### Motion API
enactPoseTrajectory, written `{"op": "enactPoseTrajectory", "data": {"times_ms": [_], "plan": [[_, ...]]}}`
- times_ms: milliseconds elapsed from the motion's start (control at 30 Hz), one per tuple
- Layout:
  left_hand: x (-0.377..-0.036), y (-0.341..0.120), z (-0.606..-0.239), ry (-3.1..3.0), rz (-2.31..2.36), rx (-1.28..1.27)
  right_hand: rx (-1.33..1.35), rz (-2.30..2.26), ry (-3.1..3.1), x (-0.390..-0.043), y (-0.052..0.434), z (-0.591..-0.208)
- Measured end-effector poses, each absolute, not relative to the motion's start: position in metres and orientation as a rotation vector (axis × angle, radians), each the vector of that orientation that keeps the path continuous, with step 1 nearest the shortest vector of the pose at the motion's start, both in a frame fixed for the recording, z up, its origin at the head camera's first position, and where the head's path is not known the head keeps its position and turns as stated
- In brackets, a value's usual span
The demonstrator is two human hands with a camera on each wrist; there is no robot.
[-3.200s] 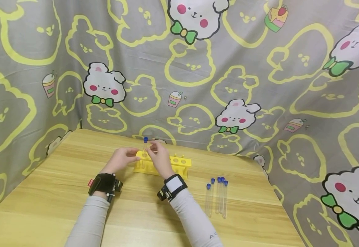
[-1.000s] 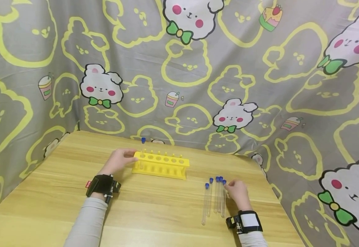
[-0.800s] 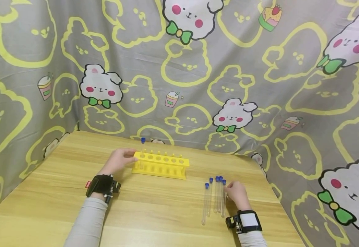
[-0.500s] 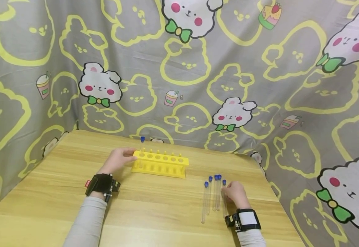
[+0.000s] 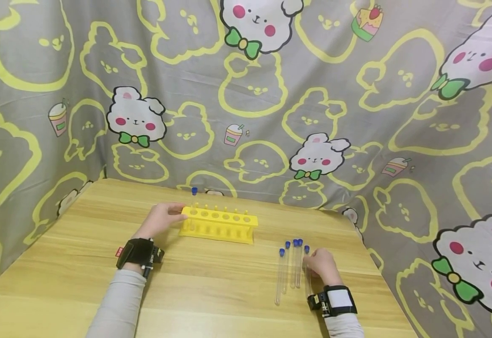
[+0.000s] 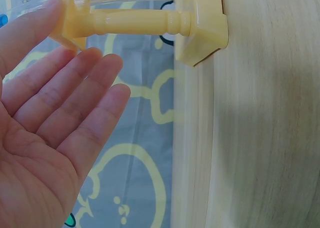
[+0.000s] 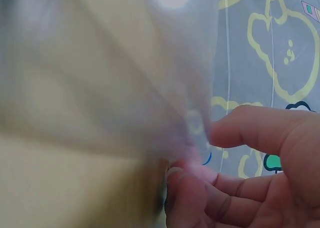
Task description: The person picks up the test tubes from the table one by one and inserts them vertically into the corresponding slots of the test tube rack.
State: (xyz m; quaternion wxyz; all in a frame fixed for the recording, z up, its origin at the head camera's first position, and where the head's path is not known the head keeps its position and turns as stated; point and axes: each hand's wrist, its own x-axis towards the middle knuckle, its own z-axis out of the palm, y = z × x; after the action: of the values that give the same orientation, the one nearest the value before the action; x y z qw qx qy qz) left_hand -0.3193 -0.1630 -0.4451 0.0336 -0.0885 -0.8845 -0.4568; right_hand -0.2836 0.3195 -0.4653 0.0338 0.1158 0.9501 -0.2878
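Note:
A yellow test tube rack [image 5: 218, 224] stands mid-table, with one blue-capped tube [image 5: 193, 203] upright in its leftmost hole. My left hand [image 5: 161, 218] rests against the rack's left end; in the left wrist view its fingers [image 6: 65, 103] are straight and one touches the rack [image 6: 150, 22]. Several clear blue-capped tubes [image 5: 287, 270] lie on the table to the right. My right hand [image 5: 319, 264] sits on the rightmost lying tube [image 5: 307, 251]. In the right wrist view my fingertips [image 7: 235, 188] pinch a blurred clear tube [image 7: 150, 88].
The wooden table [image 5: 212, 286] is walled on the back and both sides by a grey cartoon-print cloth [image 5: 271, 117]. The table's right edge runs close to the lying tubes. The rack's other holes hold nothing.
My right hand left the rack, crossed to the lying tubes on the right and closed its fingers on the rightmost one. The left hand stayed at the rack's end.

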Motion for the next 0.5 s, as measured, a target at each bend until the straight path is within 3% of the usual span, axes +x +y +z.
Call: {"op": "enactPoseTrajectory", "data": {"times_ms": [500], "plan": [[-0.3222, -0.1659, -0.4478, -2.716, -1.421, -0.282, 0.338, -0.988, 2.945, -0.2852, 0.3243, -0.4571]]}}
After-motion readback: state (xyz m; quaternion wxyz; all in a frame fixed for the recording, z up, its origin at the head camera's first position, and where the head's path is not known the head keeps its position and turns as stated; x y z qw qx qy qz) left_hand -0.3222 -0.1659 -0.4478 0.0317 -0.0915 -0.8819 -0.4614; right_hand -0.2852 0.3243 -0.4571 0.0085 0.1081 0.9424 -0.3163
